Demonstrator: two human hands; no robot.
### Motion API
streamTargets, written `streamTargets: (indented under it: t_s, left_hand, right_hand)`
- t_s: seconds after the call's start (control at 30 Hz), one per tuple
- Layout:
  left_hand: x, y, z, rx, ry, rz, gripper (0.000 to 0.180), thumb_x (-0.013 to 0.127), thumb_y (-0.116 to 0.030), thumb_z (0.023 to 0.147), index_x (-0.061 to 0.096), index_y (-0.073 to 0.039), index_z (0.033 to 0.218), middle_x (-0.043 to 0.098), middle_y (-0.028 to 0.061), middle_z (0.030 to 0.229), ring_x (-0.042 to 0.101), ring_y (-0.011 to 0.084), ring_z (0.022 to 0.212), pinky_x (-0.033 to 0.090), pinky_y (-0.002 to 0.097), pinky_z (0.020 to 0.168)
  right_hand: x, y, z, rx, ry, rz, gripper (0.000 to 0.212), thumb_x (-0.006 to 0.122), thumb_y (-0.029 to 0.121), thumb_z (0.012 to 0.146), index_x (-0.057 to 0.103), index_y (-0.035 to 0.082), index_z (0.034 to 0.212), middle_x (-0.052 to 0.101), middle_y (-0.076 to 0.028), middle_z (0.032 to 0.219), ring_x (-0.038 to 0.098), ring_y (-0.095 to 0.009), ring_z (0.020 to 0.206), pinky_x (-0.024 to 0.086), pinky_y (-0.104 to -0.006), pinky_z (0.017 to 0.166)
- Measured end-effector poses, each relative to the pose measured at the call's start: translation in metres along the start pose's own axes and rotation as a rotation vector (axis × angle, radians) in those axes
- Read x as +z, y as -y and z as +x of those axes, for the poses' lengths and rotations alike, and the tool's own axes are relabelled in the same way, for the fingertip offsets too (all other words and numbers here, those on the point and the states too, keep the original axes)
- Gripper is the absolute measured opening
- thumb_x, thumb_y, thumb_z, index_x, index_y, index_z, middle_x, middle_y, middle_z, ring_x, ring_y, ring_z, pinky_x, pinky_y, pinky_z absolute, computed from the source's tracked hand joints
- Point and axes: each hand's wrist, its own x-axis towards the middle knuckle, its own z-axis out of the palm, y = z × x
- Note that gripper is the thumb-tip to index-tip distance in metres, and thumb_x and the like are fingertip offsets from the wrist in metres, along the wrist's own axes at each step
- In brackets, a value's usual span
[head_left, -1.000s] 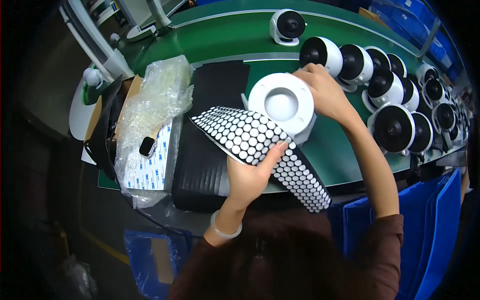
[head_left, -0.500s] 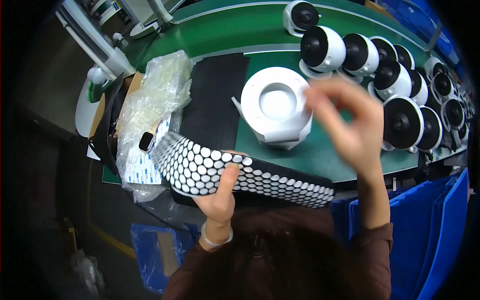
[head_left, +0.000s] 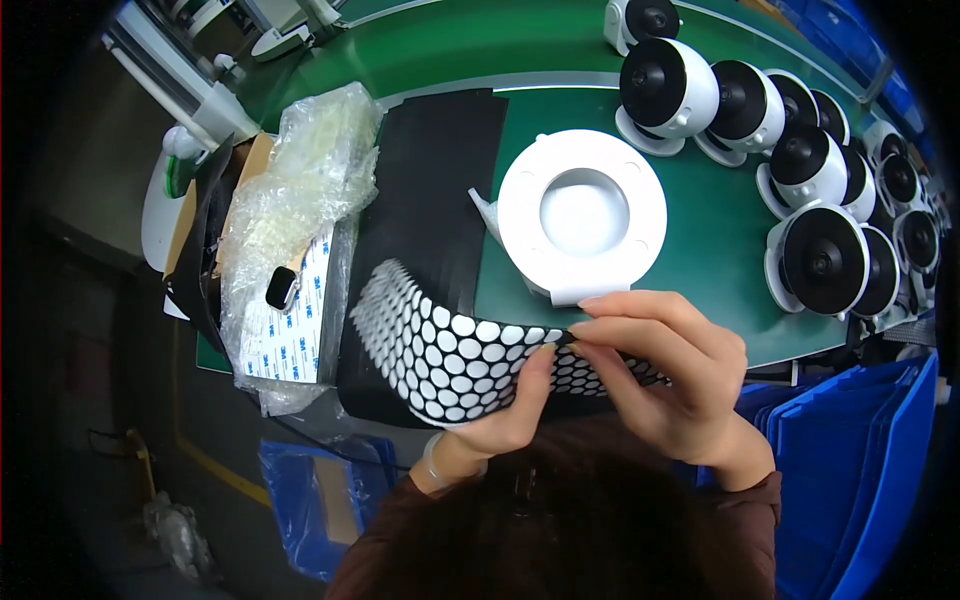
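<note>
1. My left hand [head_left: 505, 425] is clamped on the dotted sheet [head_left: 455, 365], thumb on the face. The fingers go behind it, so I can't tell how they're spread.
2. My right hand [head_left: 675, 375] is at the sheet's upper edge, just beside the left thumb. Thumb and fingertips are bunched close; can't tell if they have a dot, the backing, or nothing between them.
3. Sheet: white round dots on black backing, curling up left of my left hand and running right, behind my right hand. Looks light and floppy, bends easily. I'd judge the dots easy to catch or lift; best hold is a thumb pinch near the edge, close to where the other hand works.
4. White round housing [head_left: 584, 215] is just beyond my right fingertips, recessed middle facing up. Looks like smooth, hard plastic, likely slippery and scuffable; I'd take it by the outer rim. Its underside is hidden.
5. Black mat [head_left: 435, 170] lies beyond my left hand, partly covered by the sheet.
6. Bubble wrap [head_left: 300, 180] and a small dark-faced device [head_left: 282, 289] sit left of my left hand.
7. Black-and-white round units [head_left: 825, 260] stand right of and beyond my right hand. They overlap; the farthest are small, warped by the lens, can't count them. The top one is cut off by the frame.
</note>
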Motion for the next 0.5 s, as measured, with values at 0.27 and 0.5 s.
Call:
streamTargets:
  t_s: [0.27, 0.5]
  left_hand:
    - [-0.005, 0.002, -0.003, 0.108, 0.042, 0.409, 0.02, 0.055, -0.01, 0.074, 0.059, -0.002, 0.092, 0.059, 0.0032, 0.092, 0.055, 0.0111, 0.083, 0.042, 0.0203, 0.074]
    - [-0.017, 0.0, 0.004, 0.342, 0.31, 0.645, 0.063, 0.06, 0.003, 0.067, 0.024, 0.015, 0.116, 0.049, 0.0179, 0.101, 0.053, 0.0172, 0.084, 0.042, 0.0233, 0.075]
  right_hand:
    - [0.008, -0.001, -0.003, -0.195, -0.062, -0.212, 0.017, 0.067, -0.002, 0.059, 0.061, 0.004, 0.075, 0.061, -0.007, 0.074, 0.061, -0.017, 0.066, 0.048, -0.0299, 0.069]
    - [0.007, 0.002, 0.001, -0.072, -0.015, -0.124, 0.015, 0.066, -0.002, 0.062, 0.06, 0.002, 0.075, 0.061, -0.01, 0.075, 0.06, -0.02, 0.069, 0.047, -0.0306, 0.071]
